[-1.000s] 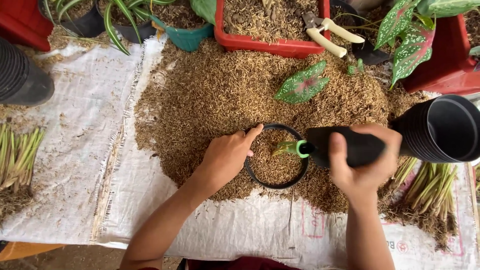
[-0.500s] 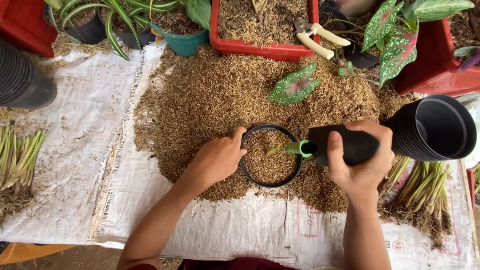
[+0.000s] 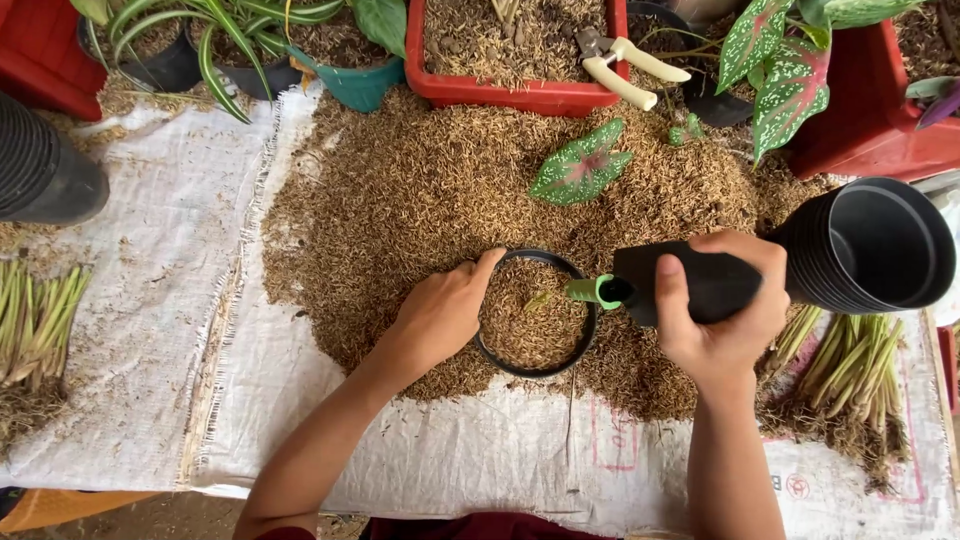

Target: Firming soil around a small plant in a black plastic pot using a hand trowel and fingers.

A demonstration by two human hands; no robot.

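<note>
From the head camera, the left hand [image 3: 440, 318] curls over the rim of one small black pot [image 3: 533, 313], nearly full of brown husk and sunk in the husk pile [image 3: 420, 190] on the white sack-covered surface [image 3: 150, 300], while the right hand [image 3: 722, 318] is wrapped tight round the black handle of one green trowel [image 3: 640, 288], its tip at the pot's rim. The pot looks brim-full, so a nudge from the trowel could spill husk or tip it. Counted: one stack of black pots [image 3: 870, 255], one fallen leaf [image 3: 582, 165], one pair of pruners [image 3: 625, 65].
</note>
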